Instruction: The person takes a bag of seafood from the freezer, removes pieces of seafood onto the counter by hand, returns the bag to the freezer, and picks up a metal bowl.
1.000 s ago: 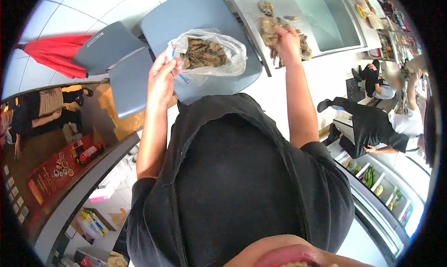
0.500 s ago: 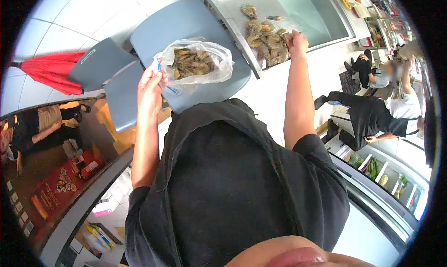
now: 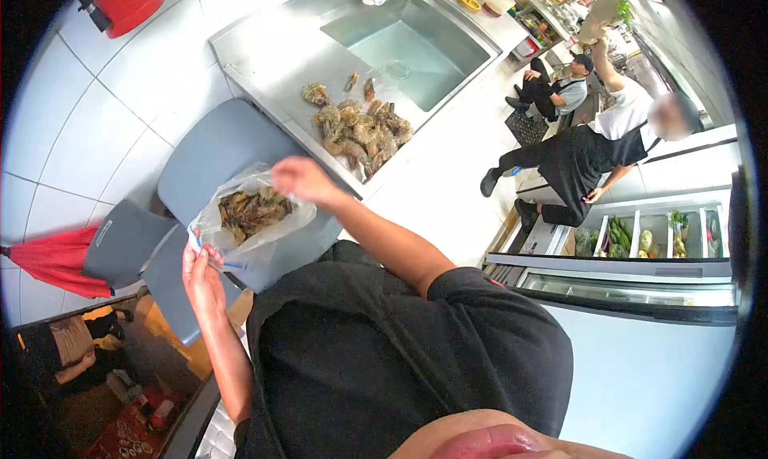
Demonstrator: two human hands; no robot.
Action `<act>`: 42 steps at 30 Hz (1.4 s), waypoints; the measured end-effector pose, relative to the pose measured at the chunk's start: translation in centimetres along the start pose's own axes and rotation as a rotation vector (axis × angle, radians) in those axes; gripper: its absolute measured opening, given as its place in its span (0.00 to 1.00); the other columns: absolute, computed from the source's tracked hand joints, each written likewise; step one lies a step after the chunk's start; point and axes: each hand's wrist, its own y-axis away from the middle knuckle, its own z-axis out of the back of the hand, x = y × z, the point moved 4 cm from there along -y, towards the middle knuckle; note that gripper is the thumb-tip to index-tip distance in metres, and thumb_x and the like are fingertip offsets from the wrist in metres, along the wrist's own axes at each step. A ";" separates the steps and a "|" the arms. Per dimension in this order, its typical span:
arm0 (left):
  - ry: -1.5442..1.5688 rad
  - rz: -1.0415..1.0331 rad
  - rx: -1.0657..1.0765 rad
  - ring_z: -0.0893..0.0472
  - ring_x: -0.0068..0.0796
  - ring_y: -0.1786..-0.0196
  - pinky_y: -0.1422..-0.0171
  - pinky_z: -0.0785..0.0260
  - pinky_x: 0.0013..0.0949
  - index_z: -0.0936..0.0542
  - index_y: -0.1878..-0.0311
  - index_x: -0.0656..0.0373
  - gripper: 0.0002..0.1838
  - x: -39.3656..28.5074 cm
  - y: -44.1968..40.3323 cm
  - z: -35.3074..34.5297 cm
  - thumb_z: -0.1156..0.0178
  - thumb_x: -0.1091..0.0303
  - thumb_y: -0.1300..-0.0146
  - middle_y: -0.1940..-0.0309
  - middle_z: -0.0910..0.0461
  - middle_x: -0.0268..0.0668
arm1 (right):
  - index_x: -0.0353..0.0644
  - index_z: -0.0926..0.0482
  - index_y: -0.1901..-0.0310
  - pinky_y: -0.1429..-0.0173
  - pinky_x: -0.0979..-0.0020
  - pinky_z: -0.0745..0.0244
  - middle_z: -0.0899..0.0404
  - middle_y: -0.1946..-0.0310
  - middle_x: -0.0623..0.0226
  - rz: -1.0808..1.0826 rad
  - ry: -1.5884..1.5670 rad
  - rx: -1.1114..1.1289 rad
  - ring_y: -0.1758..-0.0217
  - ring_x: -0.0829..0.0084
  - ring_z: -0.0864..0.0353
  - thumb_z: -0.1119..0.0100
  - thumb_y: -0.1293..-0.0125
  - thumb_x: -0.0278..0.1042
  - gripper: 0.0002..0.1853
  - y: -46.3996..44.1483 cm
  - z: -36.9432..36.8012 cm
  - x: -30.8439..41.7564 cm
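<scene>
My left hand [image 3: 203, 276] is closed on the rim of a clear plastic bag [image 3: 290, 224], holding its near-left side. Brown, striped prawns [image 3: 254, 212] lie heaped inside the bag, which rests on a grey chair [image 3: 232, 139]. Above the bag's right rim is my right hand [image 3: 304, 180]. Its fingers point left and are blurred, so I cannot see whether they hold anything. A pile of similar prawns [image 3: 364, 135] sits on the steel drainboard [image 3: 268, 59], with a few separate ones beyond it.
A water-filled sink [image 3: 416, 55] adjoins the drainboard. Another grey chair [image 3: 120, 239] with a red cloth [image 3: 60, 259] stands left. To the right, a person in a black apron [image 3: 572, 175] stands near a seated person [image 3: 552, 91]. Below them is a vegetable fridge [image 3: 632, 239].
My right hand has moved left from beside the prawn pile to above the bag. My left hand still holds the bag's rim. The view has turned, showing more of the sink and fridge.
</scene>
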 end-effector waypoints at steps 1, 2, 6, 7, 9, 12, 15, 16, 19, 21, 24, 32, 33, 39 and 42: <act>-0.015 -0.003 -0.003 0.29 0.22 0.62 0.57 0.36 0.28 0.31 0.37 0.65 0.22 -0.4 0.4 0.1 0.47 0.74 0.34 0.64 0.28 0.31 | 0.38 0.23 0.52 0.54 0.68 0.24 0.18 0.64 0.61 0.121 0.212 0.113 0.62 0.68 0.19 0.39 0.38 0.36 0.15 0.6 -2.6 -0.5; -0.034 0.005 -0.032 0.29 0.22 0.62 0.57 0.36 0.28 0.31 0.37 0.66 0.22 -0.4 1.1 0.9 0.48 0.74 0.34 0.64 0.28 0.31 | 0.37 0.23 0.51 0.51 0.67 0.25 0.18 0.63 0.61 0.240 0.422 0.223 0.60 0.65 0.19 0.39 0.39 0.39 0.18 1.4 -5.1 -1.2; 0.010 -0.003 -0.022 0.28 0.23 0.61 0.56 0.34 0.29 0.30 0.38 0.65 0.21 0.4 0.0 1.6 0.47 0.75 0.34 0.62 0.26 0.32 | 0.37 0.26 0.44 0.39 0.62 0.30 0.21 0.51 0.55 0.039 0.910 0.504 0.46 0.56 0.23 0.40 0.42 0.50 0.29 -0.4 -6.4 -7.8; 0.007 0.010 -0.083 0.27 0.23 0.61 0.56 0.34 0.29 0.30 0.38 0.65 0.21 0.0 0.2 1.7 0.47 0.75 0.35 0.61 0.25 0.33 | 0.37 0.27 0.41 0.37 0.61 0.31 0.23 0.45 0.53 0.020 0.991 0.516 0.42 0.54 0.25 0.40 0.43 0.52 0.33 -1.2 -5.9 -10.3; -0.067 0.039 -0.145 0.22 0.28 0.52 0.46 0.30 0.32 0.28 0.40 0.63 0.20 1.1 -0.2 4.4 0.46 0.74 0.35 0.53 0.23 0.37 | 0.37 0.30 0.38 0.33 0.59 0.34 0.30 0.38 0.51 -0.057 0.958 0.588 0.35 0.54 0.31 0.37 0.48 0.55 0.40 -1.1 -4.8 -10.7; -0.180 -0.017 -0.128 0.23 0.25 0.54 0.46 0.31 0.31 0.26 0.41 0.64 0.18 -0.3 0.8 4.1 0.46 0.73 0.34 0.51 0.22 0.35 | 0.43 0.28 0.39 0.41 0.62 0.28 0.23 0.46 0.54 0.060 0.950 0.515 0.46 0.57 0.22 0.37 0.46 0.48 0.33 -0.9 -5.1 -8.9; -0.224 -0.037 -0.175 0.23 0.23 0.56 0.49 0.32 0.30 0.23 0.44 0.62 0.16 0.1 0.4 5.4 0.47 0.73 0.33 0.54 0.20 0.34 | 0.39 0.23 0.46 0.41 0.61 0.29 0.20 0.52 0.52 -0.015 0.863 0.424 0.48 0.56 0.21 0.42 0.45 0.42 0.25 -1.8 -6.3 -6.6; -0.215 -0.031 -0.178 0.24 0.22 0.57 0.49 0.33 0.29 0.22 0.45 0.61 0.15 0.2 0.0 5.8 0.47 0.73 0.34 0.56 0.20 0.33 | 0.37 0.22 0.50 0.47 0.61 0.27 0.18 0.58 0.51 0.102 0.877 0.490 0.53 0.57 0.20 0.43 0.44 0.41 0.22 -4.1 -6.4 -8.8; -0.244 -0.033 -0.226 0.25 0.20 0.58 0.47 0.36 0.27 0.20 0.49 0.61 0.13 -0.5 -0.3 5.0 0.45 0.72 0.35 0.63 0.19 0.31 | 0.33 0.28 0.41 0.36 0.64 0.34 0.24 0.45 0.49 -0.188 0.884 0.449 0.40 0.57 0.26 0.41 0.41 0.39 0.27 -6.1 -7.0 -2.9; -0.264 -0.058 -0.225 0.26 0.19 0.56 0.44 0.40 0.26 0.18 0.51 0.60 0.12 -0.6 -0.6 5.1 0.45 0.72 0.36 0.66 0.18 0.29 | 0.32 0.39 0.34 0.37 0.63 0.34 0.27 0.42 0.47 -0.039 0.816 0.292 0.38 0.55 0.28 0.41 0.39 0.39 0.34 -9.0 -5.7 -2.8; -0.317 -0.115 -0.230 0.26 0.19 0.55 0.44 0.40 0.26 0.18 0.52 0.58 0.11 -0.8 -1.0 5.3 0.44 0.72 0.36 0.66 0.18 0.28 | 0.35 0.27 0.44 0.44 0.63 0.29 0.20 0.54 0.50 0.101 0.782 0.177 0.50 0.56 0.21 0.41 0.38 0.37 0.23 -10.4 -5.8 -3.3; -0.301 -0.160 -0.203 0.26 0.16 0.58 0.50 0.39 0.24 0.19 0.50 0.58 0.12 -1.7 -1.9 4.6 0.44 0.70 0.35 0.65 0.18 0.27 | 0.36 0.19 0.56 0.44 0.59 0.27 0.20 0.56 0.44 0.175 1.086 0.345 0.50 0.49 0.21 0.51 0.41 0.40 0.20 -10.5 -7.4 -5.3; -0.302 -0.146 -0.197 0.25 0.16 0.58 0.50 0.39 0.24 0.19 0.50 0.58 0.12 -1.6 -2.1 4.4 0.44 0.70 0.35 0.65 0.18 0.27 | 0.36 0.18 0.57 0.45 0.58 0.27 0.20 0.56 0.44 0.233 1.089 0.357 0.51 0.48 0.21 0.53 0.42 0.39 0.19 -11.3 -7.2 -6.7; -0.346 -0.162 -0.141 0.25 0.17 0.57 0.47 0.38 0.25 0.19 0.50 0.58 0.11 -0.8 -3.4 3.3 0.45 0.71 0.34 0.64 0.18 0.27 | 0.37 0.17 0.63 0.48 0.55 0.26 0.19 0.60 0.45 -0.092 1.360 0.467 0.55 0.48 0.19 0.49 0.50 0.38 0.18 -15.8 -5.5 -10.7; -0.340 -0.183 -0.140 0.25 0.17 0.57 0.45 0.38 0.25 0.19 0.50 0.58 0.11 -0.2 -4.0 2.9 0.45 0.71 0.34 0.65 0.18 0.27 | 0.37 0.16 0.64 0.49 0.56 0.25 0.19 0.62 0.45 0.078 1.621 0.701 0.56 0.48 0.19 0.46 0.52 0.39 0.18 -15.3 -6.5 -10.3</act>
